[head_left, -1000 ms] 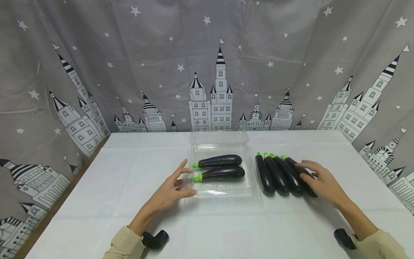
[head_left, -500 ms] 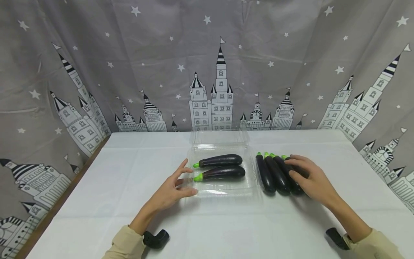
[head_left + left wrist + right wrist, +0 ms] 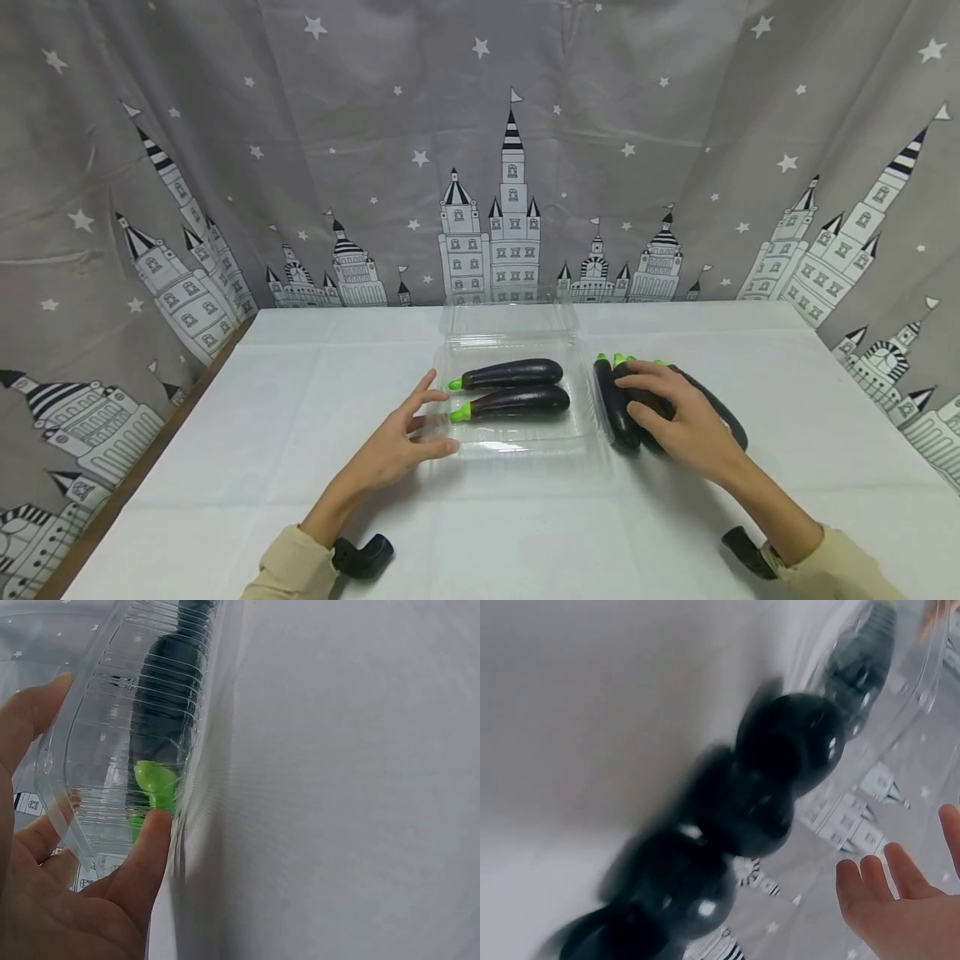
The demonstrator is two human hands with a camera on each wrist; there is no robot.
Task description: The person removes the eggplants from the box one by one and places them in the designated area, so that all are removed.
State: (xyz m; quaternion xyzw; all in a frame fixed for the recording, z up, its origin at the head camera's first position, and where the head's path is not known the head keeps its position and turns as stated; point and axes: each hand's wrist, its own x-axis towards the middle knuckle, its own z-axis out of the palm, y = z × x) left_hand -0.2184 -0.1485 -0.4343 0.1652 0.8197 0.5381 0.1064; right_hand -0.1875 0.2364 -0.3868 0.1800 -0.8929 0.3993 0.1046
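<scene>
Castle-print curtain (image 3: 480, 167) bears no writing; right hand (image 3: 678, 417) covers aubergines (image 3: 618, 408).

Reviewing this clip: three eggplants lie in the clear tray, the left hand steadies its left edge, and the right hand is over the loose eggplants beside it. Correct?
Not quite: the clear tray holds two eggplants, not three, as the head view shows. The rest stands: the left hand touches the tray's left edge, and the right hand is over the loose eggplants beside it.

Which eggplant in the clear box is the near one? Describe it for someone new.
Find the clear plastic box mid-table. Two eggplants lie inside, green stems pointing left. The near eggplant is the front one, closest to the left hand; the far eggplant sits behind it.
</scene>
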